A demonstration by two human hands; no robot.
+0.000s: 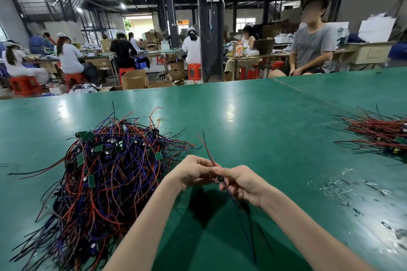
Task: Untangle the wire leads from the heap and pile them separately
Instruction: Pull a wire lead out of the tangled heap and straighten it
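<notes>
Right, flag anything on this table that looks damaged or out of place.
The green table is scuffed with whitish scratches right of the right hand gripping the wire lead, with small dark scraps lying loose there. Otherwise nothing stands out.

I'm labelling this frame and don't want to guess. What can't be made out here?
All in the head view:
- Held lead: its dark middle part is mostly covered by fingers of the left hand and right hand.
- Sorted pile: cut off by the right edge.
- Tangled heap: runs off the bottom edge, and the top wires hide the lower ones.
- Table scraps: too small to identify.
</notes>
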